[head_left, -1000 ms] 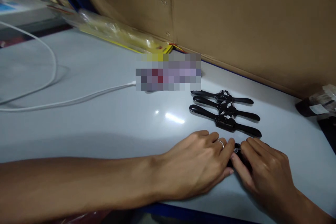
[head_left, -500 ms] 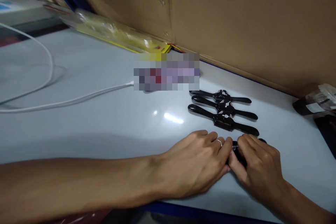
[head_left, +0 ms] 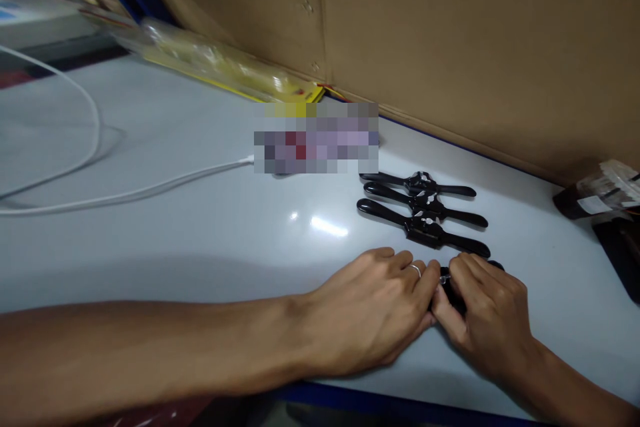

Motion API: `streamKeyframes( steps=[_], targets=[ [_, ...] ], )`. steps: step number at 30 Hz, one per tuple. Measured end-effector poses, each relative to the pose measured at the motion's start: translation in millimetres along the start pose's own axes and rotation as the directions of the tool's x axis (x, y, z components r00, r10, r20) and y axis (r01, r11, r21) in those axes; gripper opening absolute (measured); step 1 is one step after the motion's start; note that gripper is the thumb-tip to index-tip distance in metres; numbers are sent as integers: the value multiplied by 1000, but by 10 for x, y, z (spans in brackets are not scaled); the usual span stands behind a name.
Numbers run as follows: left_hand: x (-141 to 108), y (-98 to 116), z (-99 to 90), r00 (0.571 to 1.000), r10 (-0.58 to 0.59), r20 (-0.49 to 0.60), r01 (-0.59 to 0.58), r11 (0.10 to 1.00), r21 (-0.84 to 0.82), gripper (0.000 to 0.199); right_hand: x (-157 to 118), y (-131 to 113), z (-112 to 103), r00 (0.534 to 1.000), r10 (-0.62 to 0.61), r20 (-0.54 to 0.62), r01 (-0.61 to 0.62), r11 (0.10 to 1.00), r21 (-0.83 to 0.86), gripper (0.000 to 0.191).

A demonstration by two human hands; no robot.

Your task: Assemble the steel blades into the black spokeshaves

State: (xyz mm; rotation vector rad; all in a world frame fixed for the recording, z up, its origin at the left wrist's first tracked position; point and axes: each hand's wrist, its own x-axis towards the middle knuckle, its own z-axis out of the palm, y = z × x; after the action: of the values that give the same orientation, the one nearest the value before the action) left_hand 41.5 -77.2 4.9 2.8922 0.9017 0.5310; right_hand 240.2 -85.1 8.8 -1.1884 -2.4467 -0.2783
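Observation:
Both hands are closed on one black spokeshave [head_left: 455, 298] near the table's front edge. My left hand [head_left: 377, 313], with a ring on one finger, wraps its left side. My right hand [head_left: 495, 320] grips the right side, thumb and fingers near the tool's middle. Most of this spokeshave is hidden under the fingers; a bit of its middle and a black handle tip show. Just beyond the hands lie three more black spokeshaves in a row: a near one [head_left: 423, 230], a middle one [head_left: 425, 202] and a far one [head_left: 421, 181].
On the white table [head_left: 200, 253] a blurred-out purple object [head_left: 320, 143] joins a white cable [head_left: 165, 183]. Yellow packaging in clear plastic [head_left: 235, 70] lies along the cardboard wall [head_left: 450, 47]. At the right stand a plastic cup with dark contents [head_left: 595, 193] and a black object [head_left: 620, 253].
Almost nothing differs. The view has shifted very slightly, and both hands keep their hold on the spokeshave.

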Motion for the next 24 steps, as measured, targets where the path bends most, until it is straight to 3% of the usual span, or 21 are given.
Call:
streamKeyframes(
  steps=[9, 24],
  targets=[
    [-2, -9, 14, 1000, 8, 9, -7, 1000, -8, 20, 19, -4, -3, 1000, -11, -13, 12, 1000, 22, 29],
    [12, -31, -37, 1000, 20, 23, -19, 999, -32, 18, 31, 77, -83, 989, -142, 40, 134, 979, 152, 27]
  ],
)
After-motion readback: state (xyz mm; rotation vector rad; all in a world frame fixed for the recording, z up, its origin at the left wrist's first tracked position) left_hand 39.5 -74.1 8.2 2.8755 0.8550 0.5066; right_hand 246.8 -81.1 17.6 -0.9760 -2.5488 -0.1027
